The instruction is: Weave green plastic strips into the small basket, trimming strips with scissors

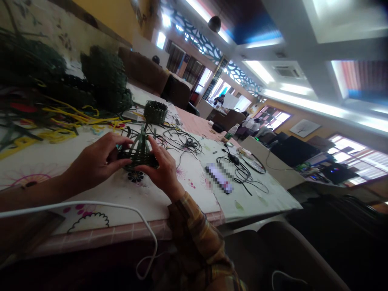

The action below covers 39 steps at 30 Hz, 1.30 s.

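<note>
Two bare hands brace a small, dark-green, openwork piece of woven flat strips (140, 155) between them.

The left hand (101, 155) curls fingers and thumb around one side, the right hand (162, 165) grips the opposite side, thumb low and fingers up by the raised strips; this two-sided hold probably keeps the loose weave steady. The piece is in front of the person, at the white flower-printed tablecloth (194, 198); whether it touches the cloth I cannot tell. Just beyond stands a dark-green, round woven basket (155, 112), perhaps set close for comparison. Thin dark tangled cords (188, 142) lie to the right, bright yellow flat strips (69, 115) to the left, seemingly within easy reach.
</note>
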Each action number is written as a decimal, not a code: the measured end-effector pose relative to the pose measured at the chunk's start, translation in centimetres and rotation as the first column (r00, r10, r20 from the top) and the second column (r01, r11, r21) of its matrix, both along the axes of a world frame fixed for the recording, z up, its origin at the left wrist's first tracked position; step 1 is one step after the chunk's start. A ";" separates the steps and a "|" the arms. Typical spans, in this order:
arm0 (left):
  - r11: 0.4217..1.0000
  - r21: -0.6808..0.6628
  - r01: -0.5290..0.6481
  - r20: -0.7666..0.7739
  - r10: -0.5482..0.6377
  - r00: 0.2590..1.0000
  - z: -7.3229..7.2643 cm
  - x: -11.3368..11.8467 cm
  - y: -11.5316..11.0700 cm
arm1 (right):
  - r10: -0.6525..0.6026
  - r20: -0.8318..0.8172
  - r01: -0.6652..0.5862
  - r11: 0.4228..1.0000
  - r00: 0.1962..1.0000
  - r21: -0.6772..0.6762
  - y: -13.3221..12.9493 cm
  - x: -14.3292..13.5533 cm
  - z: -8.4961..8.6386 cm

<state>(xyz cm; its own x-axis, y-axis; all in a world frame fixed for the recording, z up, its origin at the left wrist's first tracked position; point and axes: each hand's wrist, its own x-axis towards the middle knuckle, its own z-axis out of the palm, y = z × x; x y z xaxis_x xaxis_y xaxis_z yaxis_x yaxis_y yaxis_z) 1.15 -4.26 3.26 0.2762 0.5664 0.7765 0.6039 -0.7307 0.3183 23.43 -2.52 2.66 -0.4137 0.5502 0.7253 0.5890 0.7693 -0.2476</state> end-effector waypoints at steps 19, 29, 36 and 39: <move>1.000 -0.016 0.020 -0.008 -0.020 1.000 -0.1 0.0 -0.2 | 0.040 -0.031 -0.040 0.999 0.999 -0.014 -0.2 0.2 0.2; 0.999 -0.027 0.025 0.005 -0.025 1.000 -0.1 -0.1 -0.3 | 0.003 -0.007 -0.003 0.998 1.000 -0.064 -0.3 0.3 0.2; 0.999 -0.049 0.008 0.004 -0.008 1.000 -0.1 -0.2 -0.2 | 0.016 0.002 -0.016 0.999 1.000 -0.027 -0.1 0.2 0.0; 0.999 -0.047 0.005 0.009 -0.004 1.000 -0.1 -0.1 -0.2 | 0.012 0.001 -0.012 0.999 1.000 -0.041 0.0 0.2 0.0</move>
<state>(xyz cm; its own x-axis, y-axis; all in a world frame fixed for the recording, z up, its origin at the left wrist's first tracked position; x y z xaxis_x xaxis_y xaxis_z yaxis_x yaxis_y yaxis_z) 1.04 -4.47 3.16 0.2722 0.6015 0.7511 0.5976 -0.7175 0.3580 23.65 -2.54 2.64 -0.4219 0.5741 0.7017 0.5798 0.7658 -0.2780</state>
